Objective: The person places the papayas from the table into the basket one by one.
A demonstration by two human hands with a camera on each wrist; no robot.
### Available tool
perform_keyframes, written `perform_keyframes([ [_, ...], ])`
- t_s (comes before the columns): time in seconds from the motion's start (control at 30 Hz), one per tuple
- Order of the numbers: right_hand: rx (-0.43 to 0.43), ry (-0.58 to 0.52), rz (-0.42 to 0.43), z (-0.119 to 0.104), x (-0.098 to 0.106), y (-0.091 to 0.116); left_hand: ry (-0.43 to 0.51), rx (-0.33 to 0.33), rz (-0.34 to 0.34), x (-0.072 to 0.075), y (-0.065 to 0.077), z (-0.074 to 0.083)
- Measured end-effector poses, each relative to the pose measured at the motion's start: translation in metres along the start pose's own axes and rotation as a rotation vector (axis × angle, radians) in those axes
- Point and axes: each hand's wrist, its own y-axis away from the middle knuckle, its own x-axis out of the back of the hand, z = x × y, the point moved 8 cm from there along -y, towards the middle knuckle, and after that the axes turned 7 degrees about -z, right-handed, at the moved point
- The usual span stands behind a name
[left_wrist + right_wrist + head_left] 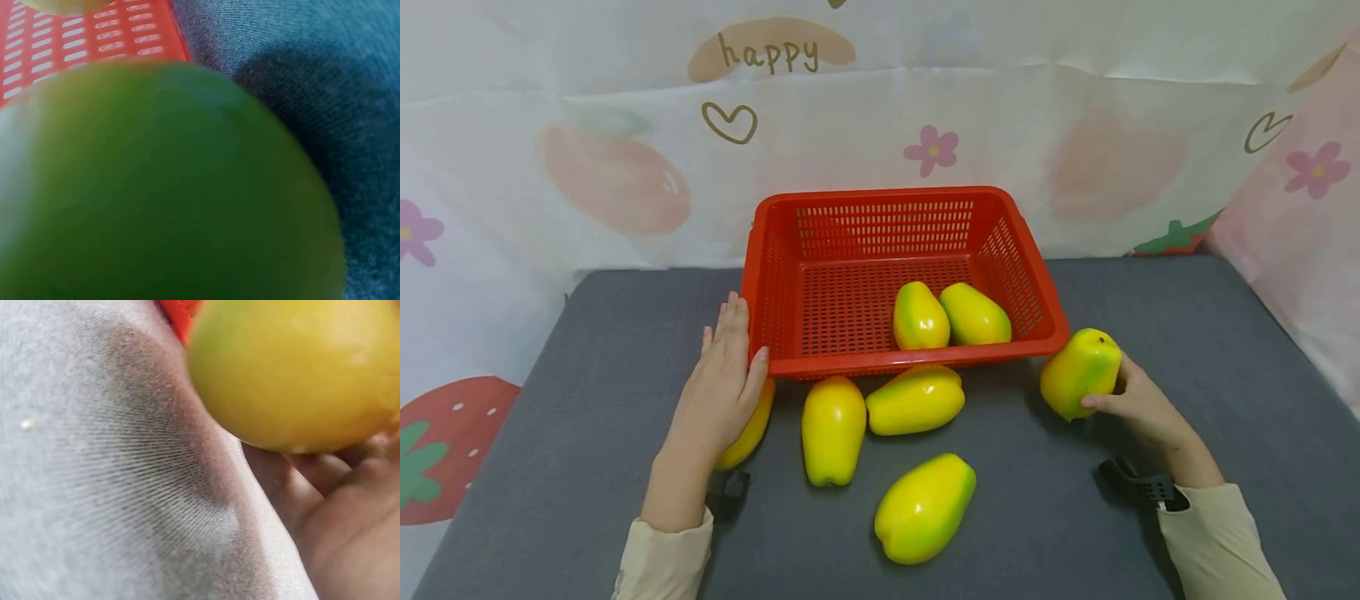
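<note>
My right hand [1150,417] grips a yellow-green papaya [1081,373] beside the right front corner of the red basket [898,360]. In the right wrist view the same papaya [294,369] fills the upper right, with the palm and curled fingers under it. My left hand [718,379] lies along the basket's left side, fingers straight and pointing away from me. Partly hidden beneath that hand is another papaya [751,433]; a green fruit surface [175,187] fills much of the left wrist view. Inside the basket, two papayas [921,317] sit side by side at the front right.
In front of the basket lie an upright-pointing papaya [833,432], one on its side [917,402] close under the rim, and a third papaya [925,508] nearer me. All rest on a grey cloth-covered table [1022,533]. A printed curtain [865,142] hangs behind.
</note>
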Motion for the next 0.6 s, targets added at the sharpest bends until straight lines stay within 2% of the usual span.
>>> perform_keyframes([
  [0.17, 0.097, -0.065, 0.107, -0.007, 0.010, 0.002, -0.001, -0.001, 0.002, 0.002, 0.001, 0.000],
  [0.4, 0.186, -0.161, 0.253, -0.019, 0.016, 0.005, 0.001, 0.000, 0.000, 0.003, 0.001, -0.001],
  [0.6, 0.260, -0.173, 0.308, -0.038, 0.018, 0.009, 0.024, 0.002, -0.019, -0.001, 0.000, -0.001],
])
